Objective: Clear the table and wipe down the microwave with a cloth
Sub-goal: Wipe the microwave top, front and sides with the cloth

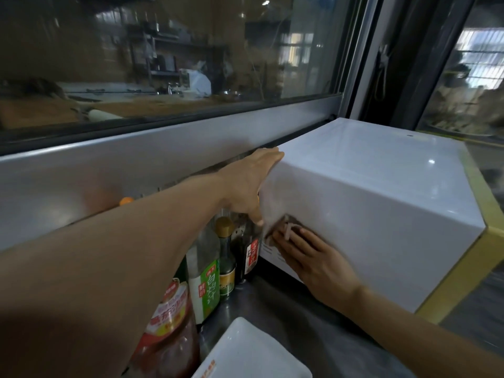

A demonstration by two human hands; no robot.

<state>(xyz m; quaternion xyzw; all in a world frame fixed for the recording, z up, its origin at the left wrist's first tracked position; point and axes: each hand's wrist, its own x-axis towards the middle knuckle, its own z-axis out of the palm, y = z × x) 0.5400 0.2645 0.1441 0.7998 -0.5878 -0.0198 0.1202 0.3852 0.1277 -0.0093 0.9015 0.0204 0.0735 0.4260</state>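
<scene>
The right hand (305, 257) presses a small brownish cloth (283, 227) flat-fingered against the glossy white box-shaped microwave (368, 203) on the counter; the left hand (251, 186) braces its rear corner, grip hidden. A wide stroke could topple the green-labelled sauce bottles (218, 274) just beside it.

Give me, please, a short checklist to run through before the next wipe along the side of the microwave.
1. Cloth against the microwave: ok; the right hand presses a brownish cloth on its side wall.
2. Microwave steadied: ok; the left hand holds its rear top corner.
3. Room beside it: not ok; bottles stand close to that wall.
4. White dish clear of the forearm: ok, apart.
5. Wall already clean: cannot tell; blurred.
</scene>
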